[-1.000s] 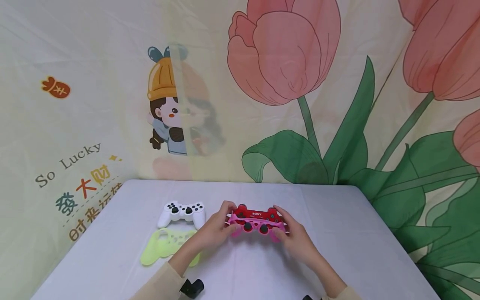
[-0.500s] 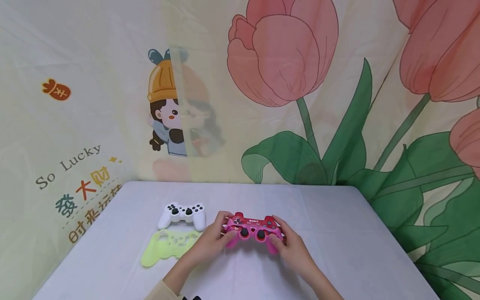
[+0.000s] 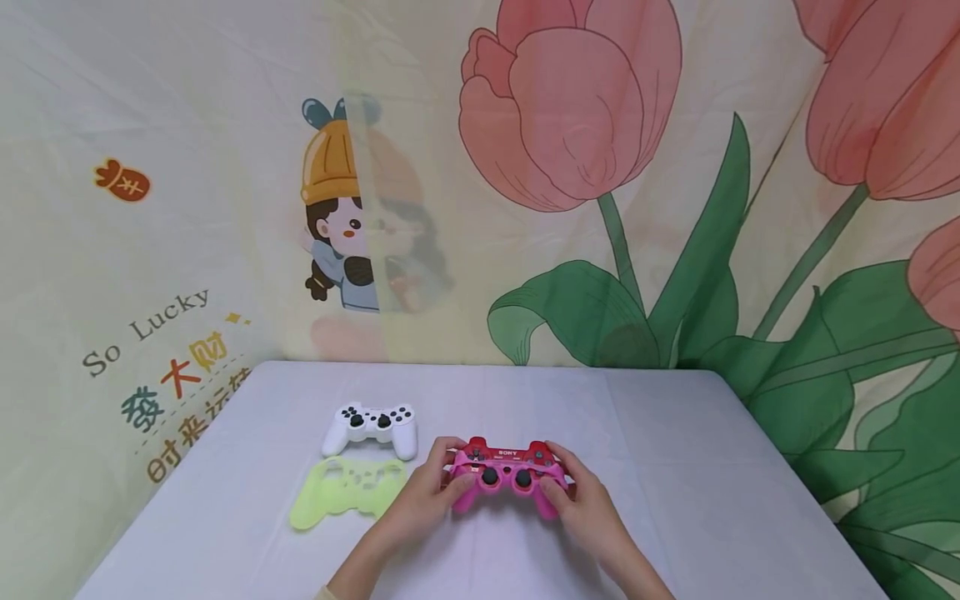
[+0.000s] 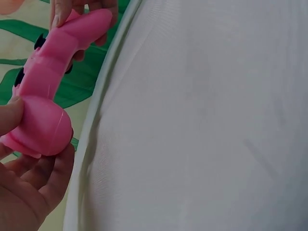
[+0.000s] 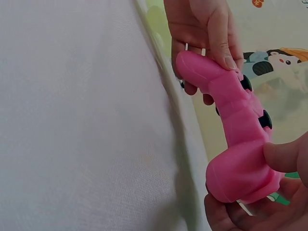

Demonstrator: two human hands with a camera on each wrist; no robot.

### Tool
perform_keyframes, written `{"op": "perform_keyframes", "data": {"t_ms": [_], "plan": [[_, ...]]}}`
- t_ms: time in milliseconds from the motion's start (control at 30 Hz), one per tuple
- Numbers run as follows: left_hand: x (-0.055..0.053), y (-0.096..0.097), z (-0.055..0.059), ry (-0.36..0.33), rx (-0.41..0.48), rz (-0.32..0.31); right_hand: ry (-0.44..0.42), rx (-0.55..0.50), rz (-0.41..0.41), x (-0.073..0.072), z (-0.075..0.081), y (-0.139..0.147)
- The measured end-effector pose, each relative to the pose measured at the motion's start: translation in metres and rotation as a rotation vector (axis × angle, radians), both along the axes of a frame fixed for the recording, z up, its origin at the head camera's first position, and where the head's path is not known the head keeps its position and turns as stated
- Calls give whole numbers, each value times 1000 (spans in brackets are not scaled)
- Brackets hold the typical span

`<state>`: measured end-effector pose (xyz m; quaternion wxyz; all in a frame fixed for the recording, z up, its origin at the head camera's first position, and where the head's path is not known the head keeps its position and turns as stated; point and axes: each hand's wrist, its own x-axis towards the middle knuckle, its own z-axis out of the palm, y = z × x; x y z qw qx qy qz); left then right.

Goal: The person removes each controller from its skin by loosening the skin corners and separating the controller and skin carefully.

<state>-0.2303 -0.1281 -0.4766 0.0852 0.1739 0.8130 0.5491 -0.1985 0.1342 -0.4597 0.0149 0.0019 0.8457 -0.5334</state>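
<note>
Both hands hold a red game controller [image 3: 507,454] whose handles and lower face are wrapped in a pink silicone cover [image 3: 476,497]. Its red upper edge with the SONY label stays bare, and two black thumbsticks poke through the cover. My left hand [image 3: 420,504] grips the left end, thumb on the front, fingers curled behind. Likewise, my right hand [image 3: 596,508] grips the right end with its thumb on the cover. In the left wrist view the pink cover [image 4: 45,77] shows from below, smooth over both handles. The right wrist view shows the cover [image 5: 236,125] between both hands.
A white game controller [image 3: 370,429] lies on the white-covered table [image 3: 712,500], left of the hands. Just in front of it lies a flat lime-green silicone cover [image 3: 348,492], close to my left forearm. A printed cloth [image 3: 420,50] with tulips hangs behind the table.
Both hands have brought the red controller lower and nearer to me. The pink cover's upper band, earlier standing off the controller's face, now lies closer against it.
</note>
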Motion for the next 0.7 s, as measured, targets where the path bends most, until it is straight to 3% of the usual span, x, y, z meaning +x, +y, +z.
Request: {"op": "perform_keyframes", "data": {"t_ms": [333,700], "plan": [[7,-7,-9,4,12,70,-31,1,1,0,-3,-11],[9,-11,-11,-22,13,62,-11,56,-11,1,-9,-12]]}}
